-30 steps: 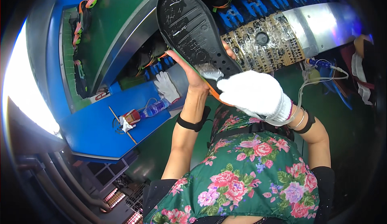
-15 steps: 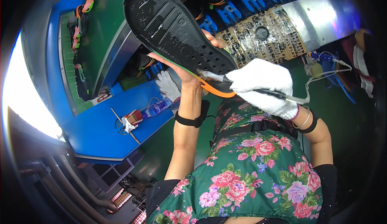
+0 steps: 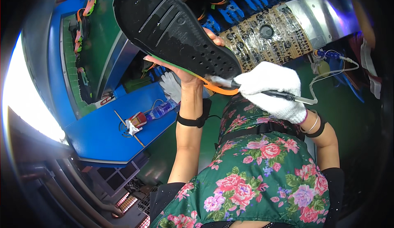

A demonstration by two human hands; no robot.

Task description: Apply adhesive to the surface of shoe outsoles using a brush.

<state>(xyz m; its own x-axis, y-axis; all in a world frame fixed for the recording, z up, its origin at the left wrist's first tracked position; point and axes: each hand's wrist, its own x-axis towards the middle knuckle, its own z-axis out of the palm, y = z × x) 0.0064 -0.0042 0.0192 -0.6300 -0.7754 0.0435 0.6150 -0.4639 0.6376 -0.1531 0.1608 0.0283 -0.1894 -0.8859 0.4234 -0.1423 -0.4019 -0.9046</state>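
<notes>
My bare left hand (image 3: 186, 70) holds a shoe up, its black sole (image 3: 172, 27) facing me, with an orange and green edge along the lower side. My right hand (image 3: 273, 88), in a white glove, grips a thin pen-like tool (image 3: 262, 92) with a clear tube trailing from its back end. The tool's tip touches the heel end of the sole at the orange rim. A black strap wraps my left wrist.
A blue shelf (image 3: 106, 131) at left carries a small plastic bottle (image 3: 162, 109), a red pot with a stick and a white glove (image 3: 170, 86). A metal panel with patterned tape (image 3: 266, 35) and blue shoe holders lie behind. Shoes hang along a green conveyor (image 3: 84, 35).
My left hand has swung the shoe leftward and nearer to me. My gloved right hand has shifted its grip and brought the tool's tip to the heel edge.
</notes>
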